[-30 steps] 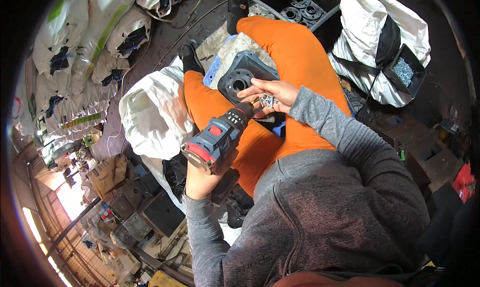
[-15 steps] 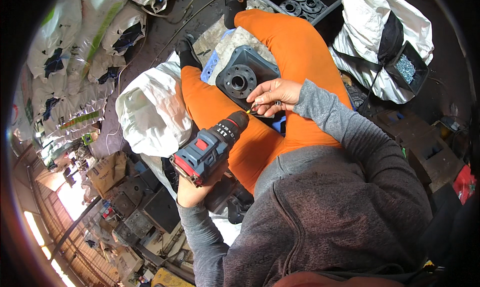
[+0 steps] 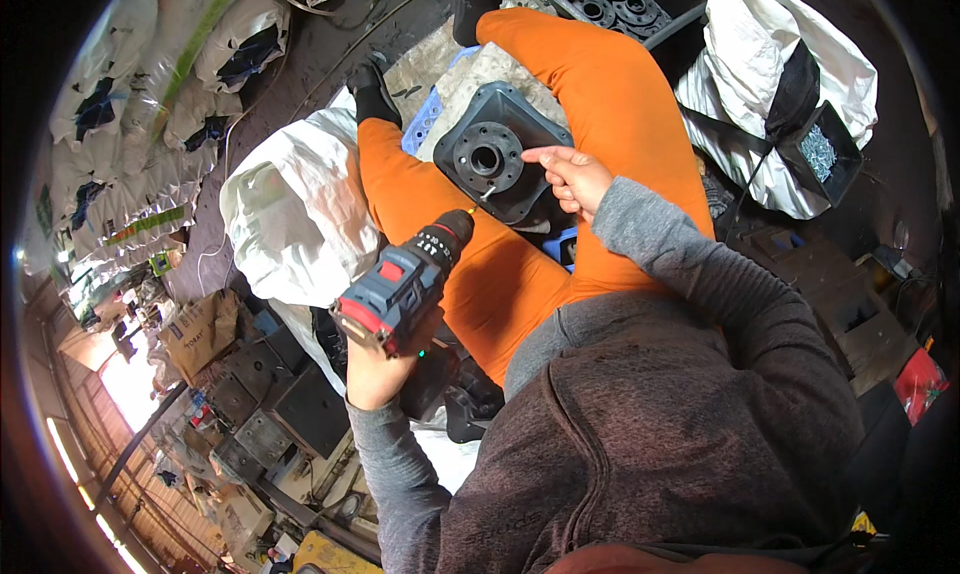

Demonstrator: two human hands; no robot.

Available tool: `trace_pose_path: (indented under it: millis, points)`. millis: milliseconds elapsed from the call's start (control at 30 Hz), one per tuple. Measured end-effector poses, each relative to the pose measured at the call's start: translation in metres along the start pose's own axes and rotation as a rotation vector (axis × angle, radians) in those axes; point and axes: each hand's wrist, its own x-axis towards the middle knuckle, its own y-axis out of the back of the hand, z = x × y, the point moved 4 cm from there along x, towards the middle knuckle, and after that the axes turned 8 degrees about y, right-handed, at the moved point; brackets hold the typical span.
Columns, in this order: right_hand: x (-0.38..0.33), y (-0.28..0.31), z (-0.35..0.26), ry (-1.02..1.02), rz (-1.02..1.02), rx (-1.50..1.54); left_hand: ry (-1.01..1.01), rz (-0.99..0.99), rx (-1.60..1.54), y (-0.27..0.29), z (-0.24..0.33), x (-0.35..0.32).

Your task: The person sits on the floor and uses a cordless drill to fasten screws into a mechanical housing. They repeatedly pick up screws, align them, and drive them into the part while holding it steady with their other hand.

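My left hand [image 3: 378, 374] is wrapped round the grip of a cordless drill [image 3: 405, 279], grey-blue with red parts. The drill points up and right; a small pale screw [image 3: 488, 194] shows beyond its chuck, by the lower rim of a round black flange [image 3: 505, 139]. That flange has a central hole and a ring of small holes, and lies on a dark square plastic base [image 3: 530, 114] between my legs. My right hand [image 3: 575, 177] has its index finger stretched to the flange's right edge, the other fingers curled in. What those curled fingers hold, if anything, is hidden.
A black bin of blue-silver screws [image 3: 818, 152] leans by a white sack [image 3: 765, 24] at right. More round flanges [image 3: 625, 9] fill a crate at the top. An open white sack [image 3: 290, 214] stands left of my leg. Wrapped packs [image 3: 110, 94] are stacked at far left.
My right hand has left the drill's tip and moved up and right to the flange. The drill has shifted slightly down and left, with the screw now at the flange's rim.
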Motion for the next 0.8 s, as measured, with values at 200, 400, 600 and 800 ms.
trace_pose_path:
  millis: [200, 400, 600, 800]
  points:
    - [0.029, -0.012, 0.003, 0.150, 0.227, -0.085, 0.157, -0.081, 0.015, -0.009, -0.013, 0.028]
    - [0.052, -0.005, 0.013, 0.187, 0.184, -0.270, 0.092, -0.137, 0.154, -0.011, -0.011, 0.053]
    - [0.066, 0.003, 0.032, 0.321, 0.169, -0.271, 0.077, -0.386, 0.525, -0.003, 0.040, 0.093]
    - [0.060, -0.004, 0.025, 0.190, 0.178, -0.397, 0.109, -0.436, 0.517, -0.005, 0.031, 0.097]
